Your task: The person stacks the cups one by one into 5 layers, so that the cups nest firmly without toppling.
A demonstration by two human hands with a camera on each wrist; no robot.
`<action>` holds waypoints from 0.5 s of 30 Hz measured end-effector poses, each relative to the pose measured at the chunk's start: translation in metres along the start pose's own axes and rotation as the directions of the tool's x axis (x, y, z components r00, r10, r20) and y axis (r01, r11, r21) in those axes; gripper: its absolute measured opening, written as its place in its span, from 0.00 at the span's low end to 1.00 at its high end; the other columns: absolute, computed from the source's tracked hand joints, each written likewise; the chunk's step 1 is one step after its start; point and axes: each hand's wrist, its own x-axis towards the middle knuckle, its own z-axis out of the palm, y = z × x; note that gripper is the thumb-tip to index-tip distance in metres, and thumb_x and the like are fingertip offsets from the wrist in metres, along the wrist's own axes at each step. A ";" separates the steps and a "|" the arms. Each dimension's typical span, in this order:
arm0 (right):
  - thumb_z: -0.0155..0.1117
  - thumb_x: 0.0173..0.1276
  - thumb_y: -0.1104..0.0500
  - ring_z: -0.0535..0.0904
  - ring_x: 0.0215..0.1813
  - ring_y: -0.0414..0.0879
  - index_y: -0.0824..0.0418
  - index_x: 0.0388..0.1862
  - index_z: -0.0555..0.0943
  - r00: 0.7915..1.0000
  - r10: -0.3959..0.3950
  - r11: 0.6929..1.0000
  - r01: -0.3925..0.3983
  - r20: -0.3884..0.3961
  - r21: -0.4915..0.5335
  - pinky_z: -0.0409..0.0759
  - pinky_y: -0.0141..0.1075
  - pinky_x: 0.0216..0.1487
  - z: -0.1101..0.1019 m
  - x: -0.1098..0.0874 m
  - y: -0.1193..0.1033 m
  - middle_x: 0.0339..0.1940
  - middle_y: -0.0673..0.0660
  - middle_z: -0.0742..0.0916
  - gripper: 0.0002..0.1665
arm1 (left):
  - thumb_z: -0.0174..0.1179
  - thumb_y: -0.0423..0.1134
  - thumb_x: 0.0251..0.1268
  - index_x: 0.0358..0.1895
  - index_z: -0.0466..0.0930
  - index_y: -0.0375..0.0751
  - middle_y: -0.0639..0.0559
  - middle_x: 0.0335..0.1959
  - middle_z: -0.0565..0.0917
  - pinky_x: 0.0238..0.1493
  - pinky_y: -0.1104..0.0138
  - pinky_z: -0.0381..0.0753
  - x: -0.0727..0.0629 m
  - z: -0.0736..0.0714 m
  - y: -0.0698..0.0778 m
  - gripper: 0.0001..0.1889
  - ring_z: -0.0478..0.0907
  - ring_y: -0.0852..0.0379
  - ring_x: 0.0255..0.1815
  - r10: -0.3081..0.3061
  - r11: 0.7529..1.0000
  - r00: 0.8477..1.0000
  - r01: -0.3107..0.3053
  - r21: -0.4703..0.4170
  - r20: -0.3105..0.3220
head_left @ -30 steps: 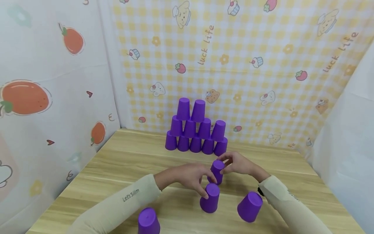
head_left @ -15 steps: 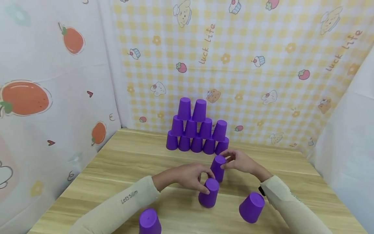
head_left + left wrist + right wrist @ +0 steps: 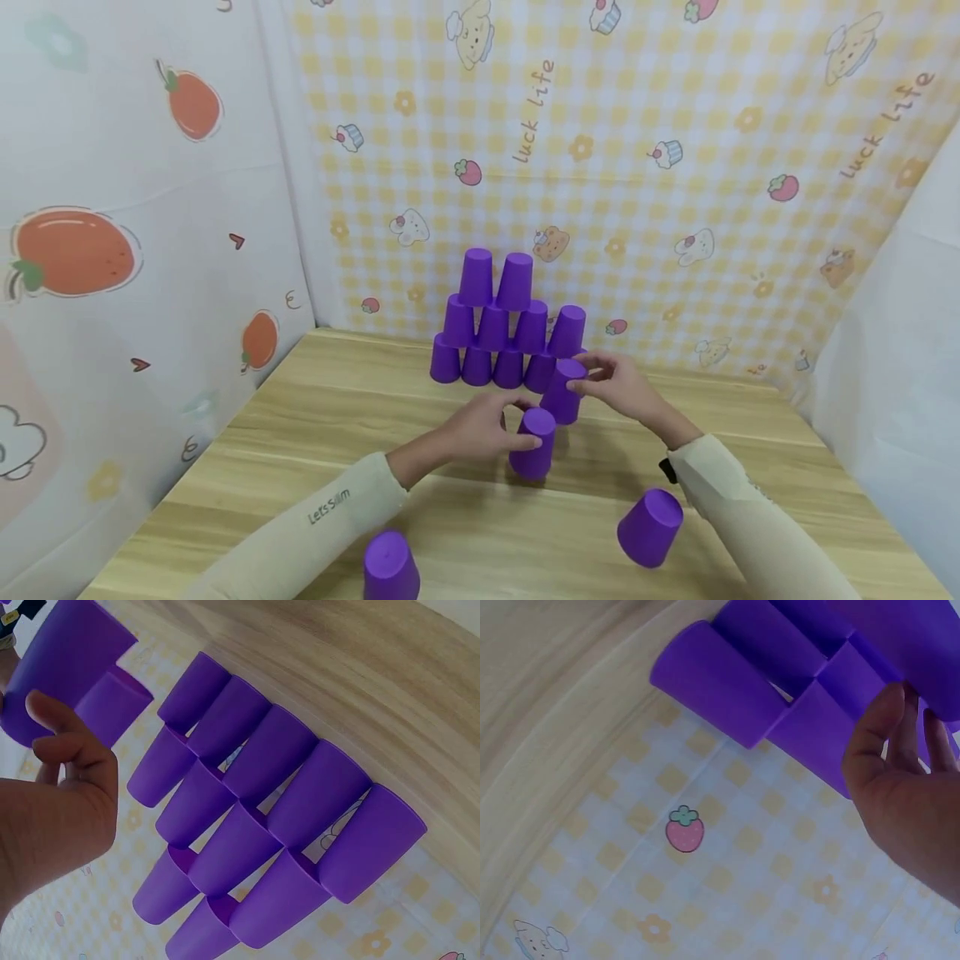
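My left hand (image 3: 478,428) pinches an upside-down purple cup (image 3: 531,458) near its top, thumb on the near side. Just beyond it, my right hand (image 3: 627,390) grips a second upside-down purple cup (image 3: 561,403) by its upper part. This second cup overlaps the right end of a cup pyramid (image 3: 493,327) in the head view, partly hiding the bottom row. The pyramid has bottom and middle rows of several cups and two cups on top, toward the left. In the right wrist view, the thumb and fingers lie against the held cup (image 3: 911,649).
One loose purple cup (image 3: 392,568) stands upside down at the front left, below the left sleeve. Another purple cup (image 3: 650,529) stands beside the right forearm. The wooden table (image 3: 315,425) meets a yellow checked cloth (image 3: 675,200) behind the pyramid.
Both hands have moved forward with their cups, away from the body and toward the pyramid. The right hand's cup now reaches the pyramid's right end in the head view.
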 end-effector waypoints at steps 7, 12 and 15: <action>0.73 0.64 0.50 0.83 0.52 0.61 0.65 0.62 0.79 0.989 -0.006 0.999 -0.001 -0.147 -0.049 0.84 0.47 0.48 -0.010 0.021 -0.022 0.56 0.66 0.84 0.32 | 0.70 0.47 0.61 0.55 0.80 0.47 0.55 0.49 0.82 0.30 0.65 0.79 0.002 -0.006 0.001 0.21 0.76 0.60 0.28 -0.071 0.997 0.980 0.062 -0.054 -0.185; 0.72 0.64 0.47 0.82 0.54 0.61 0.64 0.62 0.78 0.971 0.049 0.999 -0.052 -0.234 -0.006 0.80 0.51 0.54 -0.012 0.030 -0.037 0.56 0.65 0.84 0.34 | 0.71 0.44 0.60 0.55 0.79 0.46 0.54 0.49 0.82 0.28 0.66 0.78 0.001 -0.004 0.002 0.21 0.75 0.59 0.28 -0.064 0.994 0.962 0.038 -0.101 -0.264; 0.73 0.63 0.47 0.82 0.56 0.60 0.65 0.61 0.78 0.962 0.086 0.996 -0.080 -0.261 0.036 0.78 0.51 0.58 -0.013 0.036 -0.043 0.57 0.64 0.84 0.34 | 0.71 0.44 0.59 0.56 0.79 0.44 0.53 0.49 0.82 0.26 0.67 0.77 -0.002 0.000 0.002 0.22 0.74 0.60 0.24 -0.070 0.992 0.957 0.037 -0.123 -0.280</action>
